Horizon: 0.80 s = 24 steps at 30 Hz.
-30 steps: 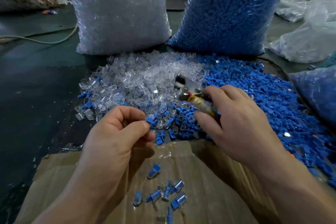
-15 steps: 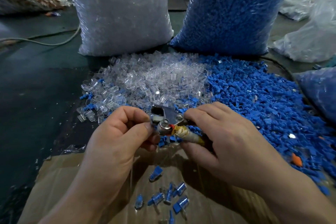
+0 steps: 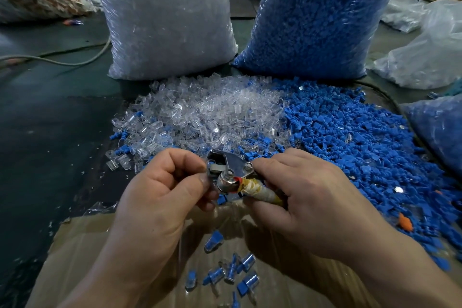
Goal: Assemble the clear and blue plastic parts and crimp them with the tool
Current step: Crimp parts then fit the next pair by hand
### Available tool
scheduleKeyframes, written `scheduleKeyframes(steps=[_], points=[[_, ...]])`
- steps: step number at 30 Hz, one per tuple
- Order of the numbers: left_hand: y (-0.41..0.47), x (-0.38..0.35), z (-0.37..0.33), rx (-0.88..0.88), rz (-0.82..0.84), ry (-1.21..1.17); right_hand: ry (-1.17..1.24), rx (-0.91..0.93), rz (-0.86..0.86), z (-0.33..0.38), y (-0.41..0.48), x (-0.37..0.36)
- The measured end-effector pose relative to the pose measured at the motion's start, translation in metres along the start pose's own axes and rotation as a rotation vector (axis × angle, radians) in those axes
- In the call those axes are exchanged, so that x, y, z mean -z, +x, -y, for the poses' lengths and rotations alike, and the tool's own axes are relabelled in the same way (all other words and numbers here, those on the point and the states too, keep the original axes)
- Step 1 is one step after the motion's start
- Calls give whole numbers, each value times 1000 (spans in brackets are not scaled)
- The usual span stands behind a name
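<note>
fingers (image 3: 180, 160) of left hand (image 3: 160, 197) pinched at the tool (image 3: 232, 175) head, right hand (image 3: 307, 202) fingers tight round its taped handle

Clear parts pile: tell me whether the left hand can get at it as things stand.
Probably yes. The clear parts pile lies just beyond the left hand, nothing between, but that hand pinches a small part at the tool and would likely need to release it first.
</note>
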State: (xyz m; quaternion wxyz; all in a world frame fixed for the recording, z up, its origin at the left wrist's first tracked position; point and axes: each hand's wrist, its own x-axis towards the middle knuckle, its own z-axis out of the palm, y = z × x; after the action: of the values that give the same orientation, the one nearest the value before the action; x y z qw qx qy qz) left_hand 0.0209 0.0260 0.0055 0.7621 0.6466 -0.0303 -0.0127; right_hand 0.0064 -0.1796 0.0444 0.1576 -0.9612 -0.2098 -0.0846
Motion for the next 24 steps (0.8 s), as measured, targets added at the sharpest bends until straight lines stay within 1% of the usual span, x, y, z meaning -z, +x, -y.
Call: scheduleKeyframes(steps=[5,14,19,24], points=[[1,3,1,-53,18,16,1,1,-32,1,-1,0],[1,7,2,-93,26,85,-16,-4,20,-3,-4,0],[0,5,0,-116,54,129,2,10,15,-2,-3,1],[0,4,0,-107,25,78,18,-8,15,1,-2,3]])
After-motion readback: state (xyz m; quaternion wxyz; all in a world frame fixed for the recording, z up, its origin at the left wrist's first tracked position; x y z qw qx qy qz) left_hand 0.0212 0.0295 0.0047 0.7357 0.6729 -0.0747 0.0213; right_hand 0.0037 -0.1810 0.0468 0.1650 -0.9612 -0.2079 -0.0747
